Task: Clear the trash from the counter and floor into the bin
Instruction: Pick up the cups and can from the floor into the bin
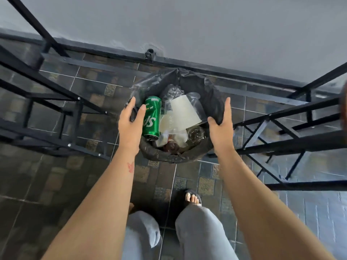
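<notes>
1. a bin lined with a black bag is seen from above on a dark tiled floor, close to the base of a grey wall.
2. black metal frames are located on both sides of the bin.
3. the left hand is placed at the left edge of the bin. its fingers are closed around a fold of the black liner, with the thumb extended along the inner side of the rim.
4. the right hand is placed at the right edge of the bin. a fold of the liner is pinched between its thumb and fingers.
5. a green can is lying on its side inside the bin, just beside the left thumb. no hand is closed on the can.
6. a white paper cup is lying on its side near the middle of the bin, beside the can.
7. clear plastic cups are visible behind the white cup, towards the wall.
8. a crumpled clear container is located near the right hand, inside the bin.
9. a brown bottle is partly visible at the near edge, under the other items.
10. grey trousers and a foot in a black sandal are visible below the bin.
</notes>
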